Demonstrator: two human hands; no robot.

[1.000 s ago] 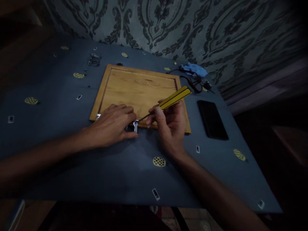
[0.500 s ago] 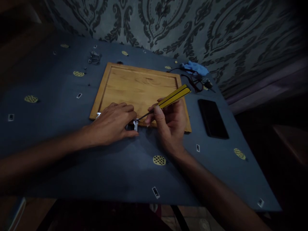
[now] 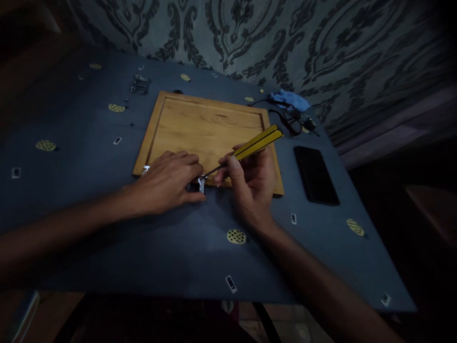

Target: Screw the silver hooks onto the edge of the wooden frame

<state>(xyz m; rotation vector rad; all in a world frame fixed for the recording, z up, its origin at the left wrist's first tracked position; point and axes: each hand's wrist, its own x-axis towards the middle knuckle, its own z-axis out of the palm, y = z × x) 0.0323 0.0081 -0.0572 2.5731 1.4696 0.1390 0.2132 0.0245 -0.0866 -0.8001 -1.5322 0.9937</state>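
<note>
A framed wooden panel (image 3: 200, 124) lies flat on the table in the head view. My left hand (image 3: 166, 183) rests over its front edge, fingers curled, with the thumb against a small silver metal fitting (image 3: 202, 185) that sticks out past the edge. In my right hand (image 3: 253, 188) is a screwdriver (image 3: 257, 144) with a yellow and black handle, gripped between thumb and fingers. It slants down to the left, its tip on or close to the fitting. Another silver fitting (image 3: 146, 169) shows at the panel's front left corner, partly behind my left hand.
Right of the panel lies a black phone (image 3: 316, 175). Behind it are dark-framed glasses (image 3: 291, 121) and a blue cloth (image 3: 290, 100). Loose metal pieces (image 3: 140, 85) sit at the back left of the cloth-covered table (image 3: 171, 257). A patterned wall covering (image 3: 243, 33) rises behind.
Hardly anything differs. The screwdriver stays at the fitting with only a very slight shift of my right hand, and my left hand holds its place.
</note>
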